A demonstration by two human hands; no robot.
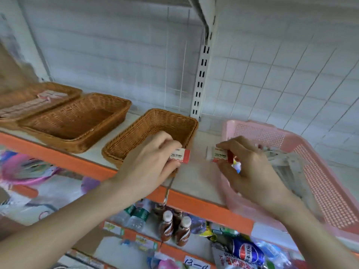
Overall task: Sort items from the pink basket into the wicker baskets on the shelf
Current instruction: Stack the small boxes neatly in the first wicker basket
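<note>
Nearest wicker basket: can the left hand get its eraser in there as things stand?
Probably yes. The left hand pinches its eraser right at the nearest wicker basket, by its right rim, and nothing covers the basket's open top.

At 6 o'clock I see two brown drink bottles [166, 228] with white caps, side by side. Clear bottles with green labels [139, 214] stand at their 10 o'clock. A blue Pepsi pack [247, 251] lies at 5 o'clock, near a handwritten tag [196, 263]. A slotted white upright [202, 74] rises toward 12, with a wire grid panel [281, 74] at 2. Blurred pink toys [25, 167] sit at 9.
</note>
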